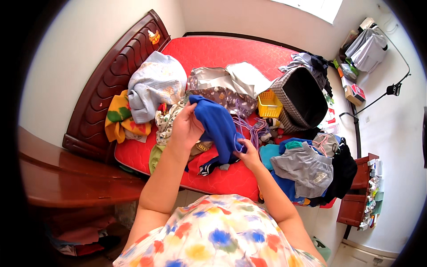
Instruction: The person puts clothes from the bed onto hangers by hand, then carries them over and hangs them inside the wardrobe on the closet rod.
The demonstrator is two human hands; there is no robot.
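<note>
Blue garment (pixel 216 122) above red mattress (pixel 222 53), beside laundry basket (pixel 302 98)

Bright daylight fills the room, coming from a window (pixel 318 6) at the far right, which is blown out to plain white. The red mattress (pixel 231 53) glows strongly saturated, and the pale walls (pixel 66 58) are evenly lit. Shadows are soft; the dark basket (pixel 307 95) interior and the near left corner lose detail. The fisheye bends the headboard (pixel 120 66) and far edges, with a black rim all around. Focus is mildly soft throughout.
</note>
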